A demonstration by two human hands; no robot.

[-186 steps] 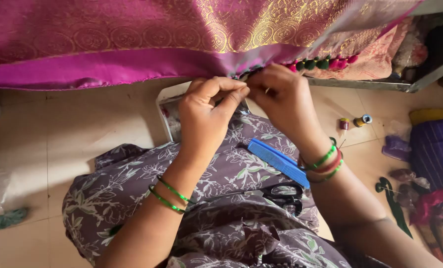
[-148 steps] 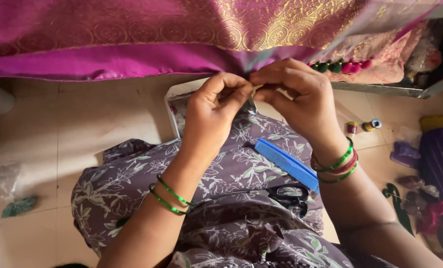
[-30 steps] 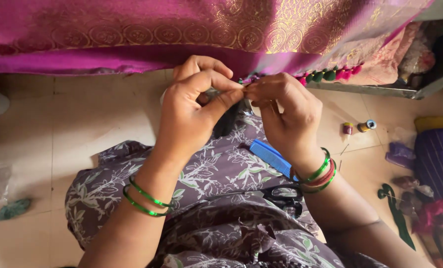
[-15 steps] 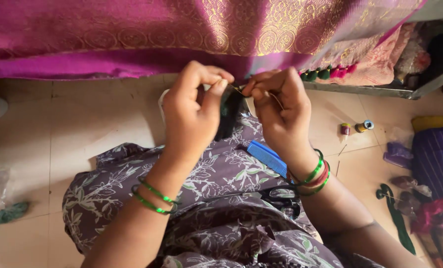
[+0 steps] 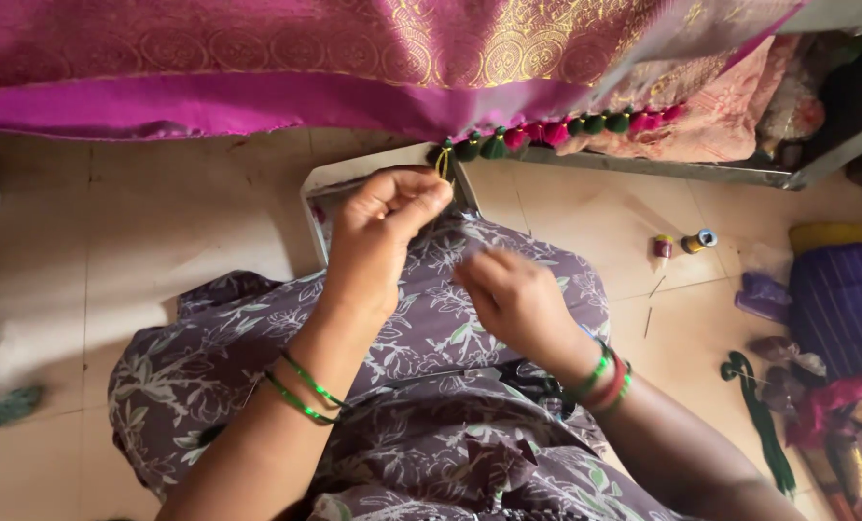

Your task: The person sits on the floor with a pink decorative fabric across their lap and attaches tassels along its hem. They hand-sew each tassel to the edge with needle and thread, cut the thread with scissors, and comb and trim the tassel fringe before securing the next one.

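A magenta cloth with gold pattern (image 5: 354,58) hangs across the top, with a row of green and pink tassels (image 5: 566,127) along its lower edge. My left hand (image 5: 383,236) is raised to that edge and pinches a yellow-green thread end (image 5: 443,162) beside the leftmost tassel. My right hand (image 5: 513,299) is down on my lap, fingers curled onto the grey floral cloth (image 5: 431,328). It is blurred, and whether it holds anything is unclear. Black scissors (image 5: 537,381) lie on my lap just below my right wrist.
A metal tray (image 5: 354,174) stands on the tiled floor under the cloth edge. Two small thread spools (image 5: 680,243) and thin needles (image 5: 648,318) lie to the right. A green cord (image 5: 759,415) and folded fabrics (image 5: 841,299) sit far right.
My right hand has left the cloth edge and dropped to my lap, covering the blue comb. My left hand stays up at the tassels, holding the thread.
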